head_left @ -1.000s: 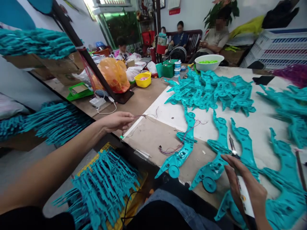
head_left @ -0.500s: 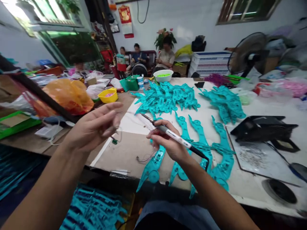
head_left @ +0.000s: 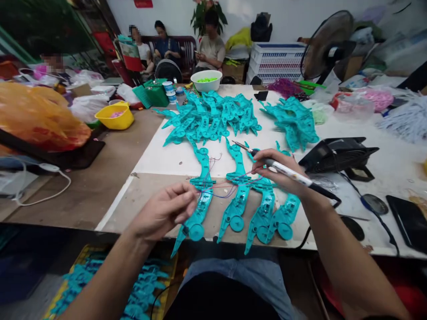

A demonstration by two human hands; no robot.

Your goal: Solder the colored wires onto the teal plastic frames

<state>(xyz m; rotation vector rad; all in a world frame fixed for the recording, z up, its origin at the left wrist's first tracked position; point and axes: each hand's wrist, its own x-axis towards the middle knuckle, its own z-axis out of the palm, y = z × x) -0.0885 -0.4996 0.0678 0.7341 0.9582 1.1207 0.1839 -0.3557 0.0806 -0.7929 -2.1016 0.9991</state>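
My right hand (head_left: 278, 171) is closed round a soldering iron (head_left: 287, 171), its metal tip pointing left above the teal parts. Thin red and blue wires (head_left: 222, 189) stretch between my two hands. My left hand (head_left: 170, 209) pinches their left end, over the lower half of the leftmost teal part (head_left: 202, 206). Beside it lie several more long teal parts, among them one in the middle (head_left: 238, 200) and one at the right (head_left: 287, 213), partly hidden by my right hand and arm.
Piles of teal parts (head_left: 213, 115) lie across the table's back. A black fan unit (head_left: 336, 155), a magnifier (head_left: 375, 203) and a black tray stand right. Left are a yellow basket (head_left: 115, 118) and orange bag (head_left: 36, 115). Several people sit beyond.
The view has swung right and down. My left hand has come down over the leftmost teal part, my right hand with the iron has moved right, and the wires now stretch between them.
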